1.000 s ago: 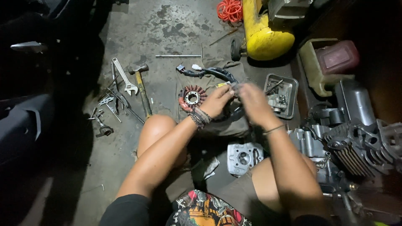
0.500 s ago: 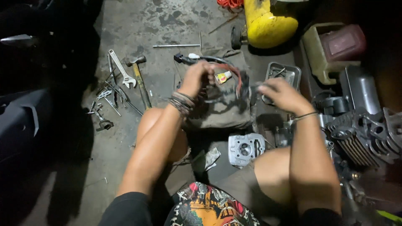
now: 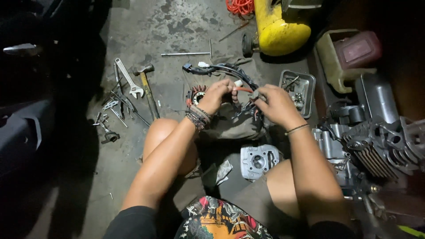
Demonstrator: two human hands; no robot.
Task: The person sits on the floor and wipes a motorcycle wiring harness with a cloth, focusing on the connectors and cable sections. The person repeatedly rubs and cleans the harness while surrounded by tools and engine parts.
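Observation:
My left hand (image 3: 218, 94) and my right hand (image 3: 275, 104) are close together over a grey rag (image 3: 234, 126) on the concrete floor. Both grip a bundle of black and red wires (image 3: 241, 90) with small connectors. The bundle loops up to a connector plug (image 3: 191, 67) and runs to a round stator coil with copper windings (image 3: 196, 94), which lies just left of my left hand. Beaded bracelets circle my left wrist. My fingers hide the wire ends.
A silver cylinder head (image 3: 259, 160) lies between my knees. A metal tray of small parts (image 3: 300, 86) sits right of my hands. An engine block (image 3: 376, 141) is at right, a yellow tank (image 3: 276, 26) at the top. Wrench (image 3: 129, 79), hammer (image 3: 147, 86) and small tools lie left.
My right hand has come back from the metal tray to the wire bundle. My left hand has lowered the wires toward the rag, beside the stator coil.

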